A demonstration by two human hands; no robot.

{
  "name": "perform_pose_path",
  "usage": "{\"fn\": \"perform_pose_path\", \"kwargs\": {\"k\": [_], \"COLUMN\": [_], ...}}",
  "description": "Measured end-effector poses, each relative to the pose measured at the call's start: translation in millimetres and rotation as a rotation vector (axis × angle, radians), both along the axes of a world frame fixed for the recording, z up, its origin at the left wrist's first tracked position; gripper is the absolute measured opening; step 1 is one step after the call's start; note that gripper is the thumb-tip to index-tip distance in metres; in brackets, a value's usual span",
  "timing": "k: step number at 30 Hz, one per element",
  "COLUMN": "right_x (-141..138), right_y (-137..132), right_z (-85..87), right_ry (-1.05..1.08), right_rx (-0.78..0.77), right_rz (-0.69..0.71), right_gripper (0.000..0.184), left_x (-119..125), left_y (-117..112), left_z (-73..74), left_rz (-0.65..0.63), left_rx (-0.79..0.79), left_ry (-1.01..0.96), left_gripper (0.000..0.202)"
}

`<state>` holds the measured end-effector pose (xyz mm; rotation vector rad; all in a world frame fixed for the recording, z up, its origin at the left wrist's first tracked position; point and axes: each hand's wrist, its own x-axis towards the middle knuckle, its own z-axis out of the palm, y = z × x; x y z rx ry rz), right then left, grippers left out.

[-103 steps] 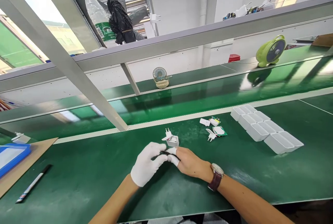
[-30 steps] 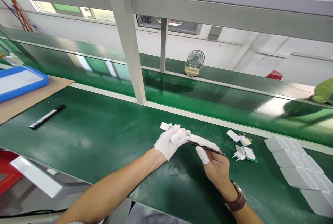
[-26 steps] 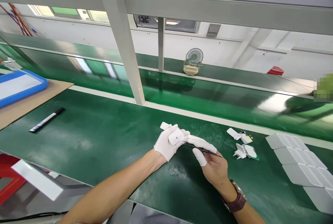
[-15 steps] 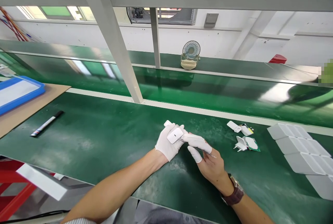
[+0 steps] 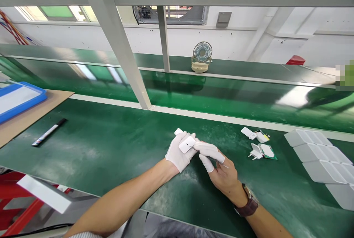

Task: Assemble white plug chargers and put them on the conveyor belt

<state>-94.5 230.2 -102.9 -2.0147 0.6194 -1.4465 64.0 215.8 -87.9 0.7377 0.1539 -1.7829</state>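
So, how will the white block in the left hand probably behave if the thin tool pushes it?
The white block is probably stiff: its face looks flat, unbent. It may be slippery, since that face looks smooth, though the gloved left hand cradles it.

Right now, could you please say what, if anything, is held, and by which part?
The left hand cradles a white casing by its sides, slotted face showing; the right hand holds a thin tool by its middle, both ends showing.
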Motion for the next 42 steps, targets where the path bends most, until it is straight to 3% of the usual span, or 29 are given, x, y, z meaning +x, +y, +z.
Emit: {"fn": "perform_pose_path", "kwargs": {"k": [8, 26, 30, 36, 42], "right_x": [-0.7, -1.6, -6.0, -8.5, -6.3], "right_y": [1.2, 2.8, 1.8, -1.4, 0.5], "right_z": [-3.4, -6.0, -6.2, 8.0, 7.6], "right_ry": [0.009, 0.049, 0.144, 0.33, 0.395], "right_rx": [0.012, -0.036, -0.166, -0.45, -0.529], "right_rz": [-0.02, -0.044, -0.031, 0.047, 0.063], "right_gripper": [0.042, 0.045, 0.049, 0.052, 0.042], "left_x": [2.0, 0.8, 0.3, 0.2, -2.2], "left_y": [0.4, 4.1, 4.5, 6.4, 8.6], "left_z": [-6.4, 3.3, 1.4, -3.2, -0.7], "left_rz": [-0.005, -0.015, -0.004, -0.039, -0.062], "left_rx": [-0.072, -0.139, -0.116, -0.149, -0.148], "left_ry": [-0.012, -0.141, -0.147, -0.081, -0.052], "left_gripper": [0.014, 0.022, 0.021, 0.024, 0.021]}}
